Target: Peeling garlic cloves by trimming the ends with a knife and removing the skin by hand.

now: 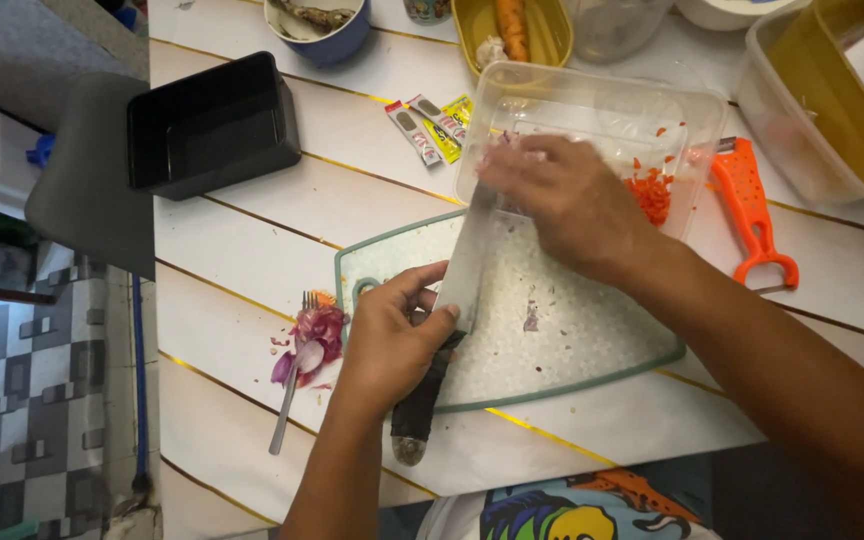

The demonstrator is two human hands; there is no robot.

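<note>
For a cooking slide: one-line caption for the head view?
Left hand holds a knife over the cutting board while the right hand sweeps its blade into a clear container.

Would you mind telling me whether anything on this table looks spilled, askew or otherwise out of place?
Only small things. Purple onion peel lies heaped on the bare table beside a fork, left of the cutting board. Three small sachets lie scattered near the clear container. The left hand holds the knife; the right hand is at its blade.
</note>
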